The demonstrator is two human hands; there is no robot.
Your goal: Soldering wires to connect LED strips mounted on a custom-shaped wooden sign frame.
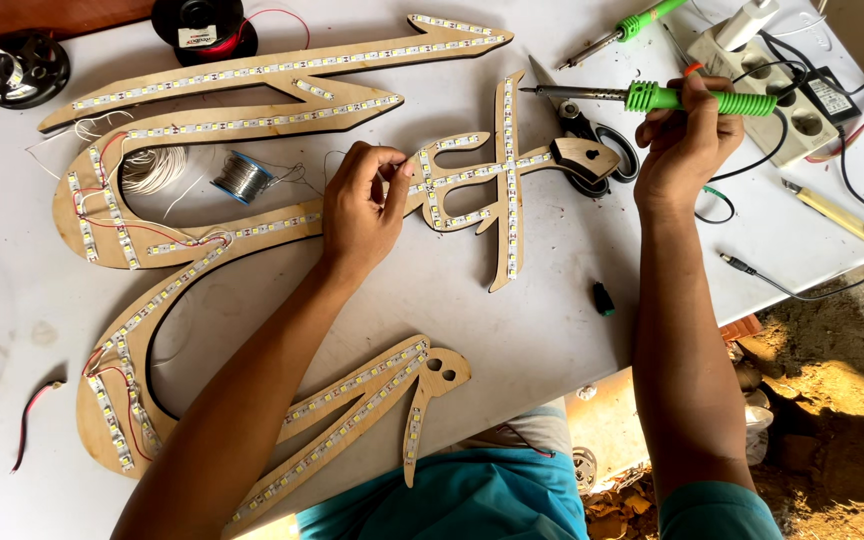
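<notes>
Nearest the person, the lower arm of a large curved wooden cutout lined with LED strips lay on the white bench. Farther up, the left hand was closed in a pinch, fingertips pressing something small against the strip on a cross-shaped part of the cutout; what it gripped was too small to tell. The right hand was wrapped firmly around the green handle of a soldering iron. The iron lay nearly level, its long axis running left to right, tip pointing left toward the vertical strip and stopped just short of the wood.

This looked like the joining step: one hand steadying a strip end while the iron waited. The next move would seem to call for lowering the tip onto the pinched spot without touching the fingers.

Beyond lay a solder spool, scissors and a power strip.
</notes>
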